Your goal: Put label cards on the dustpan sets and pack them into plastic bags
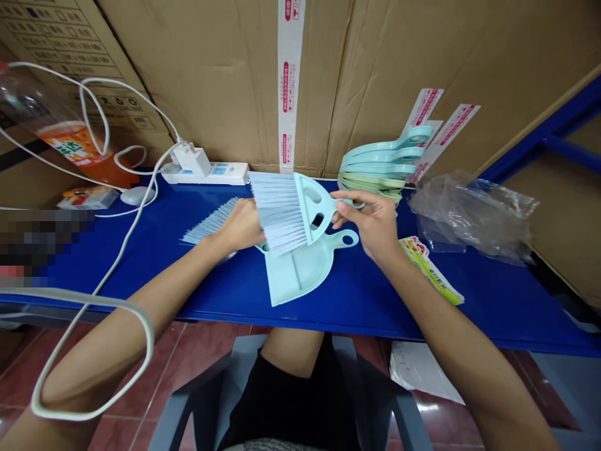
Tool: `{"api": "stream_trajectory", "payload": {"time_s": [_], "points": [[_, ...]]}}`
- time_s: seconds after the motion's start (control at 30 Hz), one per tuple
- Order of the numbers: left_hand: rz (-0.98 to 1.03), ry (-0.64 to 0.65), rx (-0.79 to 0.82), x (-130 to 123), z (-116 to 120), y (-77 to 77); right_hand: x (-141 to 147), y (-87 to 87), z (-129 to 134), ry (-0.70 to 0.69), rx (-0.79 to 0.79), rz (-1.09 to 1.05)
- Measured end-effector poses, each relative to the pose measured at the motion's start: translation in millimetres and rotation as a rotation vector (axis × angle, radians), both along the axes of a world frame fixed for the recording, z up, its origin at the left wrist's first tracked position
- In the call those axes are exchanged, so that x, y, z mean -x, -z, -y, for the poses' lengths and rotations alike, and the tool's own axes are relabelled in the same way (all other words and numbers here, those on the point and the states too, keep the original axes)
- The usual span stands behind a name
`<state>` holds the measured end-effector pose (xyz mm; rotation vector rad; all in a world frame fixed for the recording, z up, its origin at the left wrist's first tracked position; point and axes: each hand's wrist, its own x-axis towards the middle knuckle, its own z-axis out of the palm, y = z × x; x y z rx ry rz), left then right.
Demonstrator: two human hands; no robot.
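Note:
My right hand (373,219) is closed on the handle of a light blue hand brush (317,210), held above the table with its bristles pointing left. Beneath it lies a matching dustpan (300,269), its holed handle to the right. My left hand (241,225) is curled over a second hand brush (211,220), whose pale bristles stick out on the left. The raised brush hides the left fingertips and part of the dustpan. Behind my right hand sits a stack of blue and green dustpans (378,163).
Clear plastic bags (474,216) and a printed packet (432,269) lie on the right of the blue table (225,294). A white power strip (206,172), an orange drink bottle (75,141) and a looping white cable (119,250) occupy the left. Cardboard (225,81) stands behind.

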<state>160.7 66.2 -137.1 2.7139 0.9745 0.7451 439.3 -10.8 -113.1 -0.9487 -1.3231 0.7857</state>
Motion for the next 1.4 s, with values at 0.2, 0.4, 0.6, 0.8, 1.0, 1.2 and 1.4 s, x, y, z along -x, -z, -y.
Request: {"api": "stream_trajectory", "payload": {"time_s": [0.2,0.4,0.6,0.8,1.0,1.2,1.4], "points": [[-0.195,0.152,-0.06,4.6,-7.8,-6.9,-23.4,-18.9,-0.6,0.225,-0.152,0.013],[-0.178,0.082,-0.039,19.3,-24.2,-1.9,-21.1,-26.3,4.9,-0.078,0.253,-0.062],[-0.09,0.121,0.113,26.8,-29.1,-7.7,-23.7,-12.5,-0.2,-0.255,0.512,0.131],[-0.013,0.179,0.217,24.1,-26.0,-10.8,-28.3,-4.0,-6.4,-0.091,0.198,0.752],[0.147,0.219,0.309,15.6,-19.9,-9.2,-25.1,0.4,-3.3,0.019,0.089,1.025],[0.123,0.23,0.296,3.3,-10.4,-5.1,-30.3,-0.1,-0.9,-0.024,0.146,1.079],[0.155,0.222,0.326,2.5,-11.5,-1.4,-41.2,-11.8,0.8,-0.204,0.544,0.884]]}}
